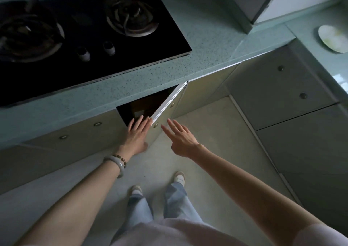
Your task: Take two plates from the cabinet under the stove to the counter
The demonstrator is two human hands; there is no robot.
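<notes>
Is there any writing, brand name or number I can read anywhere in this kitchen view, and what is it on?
No readable text anywhere in this view.
Stove: no brand or markings legible on the glass or by the two knobs.
Pale patch inside the open cabinet: may be a label, too dark and small to read.
Right shoe: a dark mark, too small to make out.
Plate on the counter: stains only, no writing.

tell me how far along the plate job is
Done: the cabinet door under the stove is swung partly open. In hand: nothing; left hand is at the door's edge, right hand empty beside it. Left: both plates, none visible in the dark opening, still to reach the counter.
</notes>
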